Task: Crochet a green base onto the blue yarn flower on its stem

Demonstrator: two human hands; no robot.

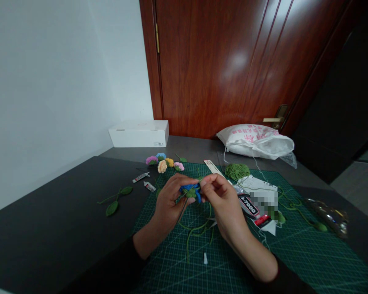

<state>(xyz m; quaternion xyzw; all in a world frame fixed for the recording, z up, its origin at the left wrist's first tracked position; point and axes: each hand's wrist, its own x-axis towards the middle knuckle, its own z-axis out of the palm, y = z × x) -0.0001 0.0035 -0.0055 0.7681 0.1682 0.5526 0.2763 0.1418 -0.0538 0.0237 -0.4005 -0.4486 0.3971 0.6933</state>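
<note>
Above the green cutting mat (168, 253) I hold a blue crocheted flower (190, 188) with a green base and a thin stem. My left hand (171, 196) is closed round its left side, with the stem running down past the palm. My right hand (219, 194) pinches at the flower's upper right edge; what lies between these fingertips is too small to make out. Green yarn (191, 232) trails on the mat below both hands. A small white cap (205, 258) rests nearer to me.
Several crocheted flowers (162, 166) lie at the back left, by two small glue tubes (141, 177). Green leaves (112, 208) are further left. At right are a yarn bundle (237, 171), a glue package (248, 204) and a white bag (254, 141). A white box (139, 136) stands against the wall.
</note>
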